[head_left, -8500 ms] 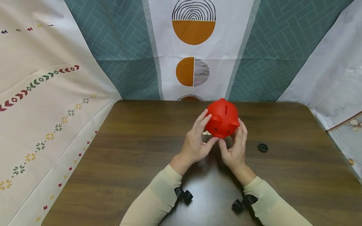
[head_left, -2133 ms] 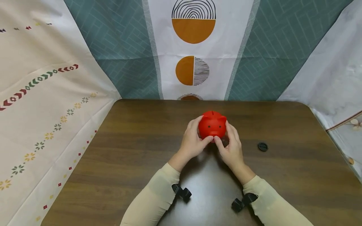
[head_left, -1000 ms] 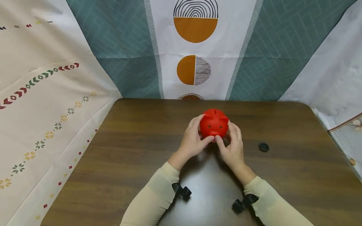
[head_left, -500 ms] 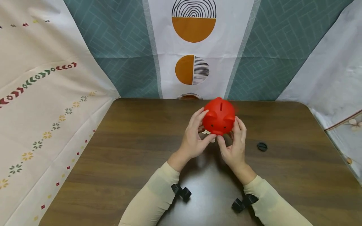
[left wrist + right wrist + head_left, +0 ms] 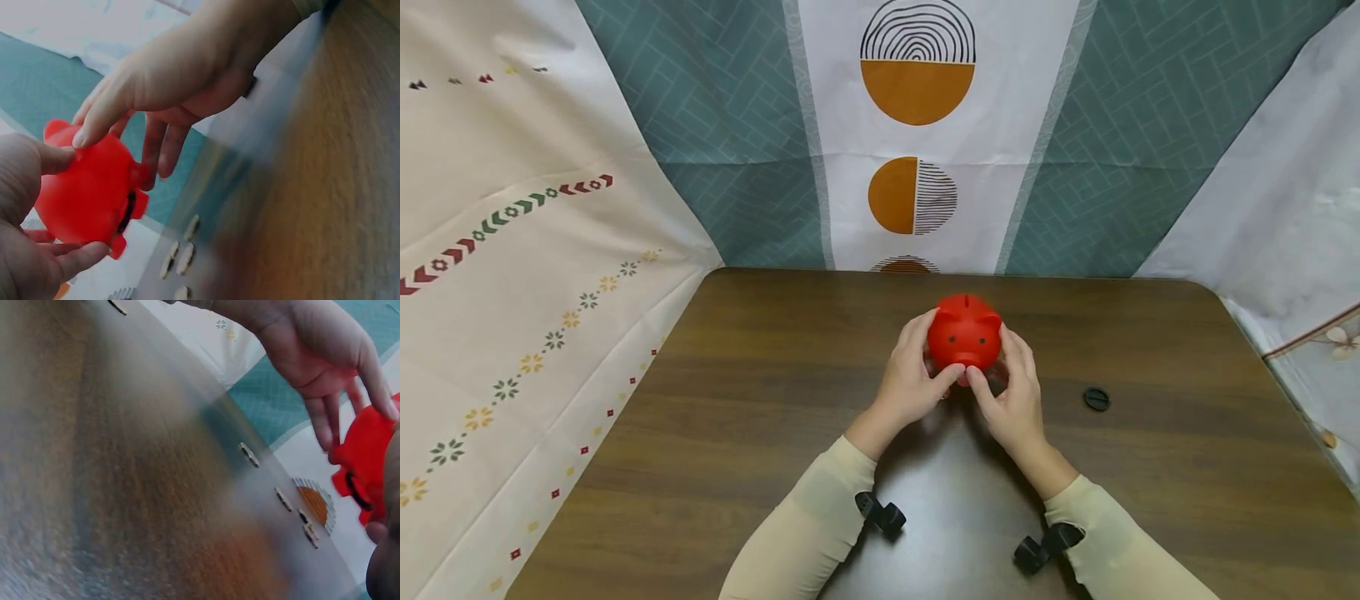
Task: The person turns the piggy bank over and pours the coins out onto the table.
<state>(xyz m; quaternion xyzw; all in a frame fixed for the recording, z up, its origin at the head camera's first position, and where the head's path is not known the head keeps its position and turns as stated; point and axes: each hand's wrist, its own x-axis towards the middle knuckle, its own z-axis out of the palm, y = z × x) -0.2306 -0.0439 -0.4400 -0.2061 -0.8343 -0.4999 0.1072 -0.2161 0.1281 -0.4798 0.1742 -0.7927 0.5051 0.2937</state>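
A red piggy bank (image 5: 964, 333) is held off the table between both hands, snout towards me. My left hand (image 5: 910, 379) grips it from the left side, with the thumb by the snout. On the other side my right hand (image 5: 1017, 392) holds it the same way, and the two thumb tips almost meet. In the left wrist view, a dark opening shows on the underside of the piggy bank (image 5: 87, 187), among its stubby feet. Several coins (image 5: 185, 258) lie on the table below; in the head view the hands and bank mostly hide them.
To the right on the brown wooden table (image 5: 737, 433) lies a black round plug (image 5: 1097, 399). Patterned cloths (image 5: 730, 125) hang behind the table and along both sides. Black wrist cameras (image 5: 882, 515) sit on the cream sleeves.
Half a second ago the piggy bank was tilted, top slot showing, further right, with coins visible beneath. Now it has come back left and is more level, much as one second ago. Both hands keep their hold.
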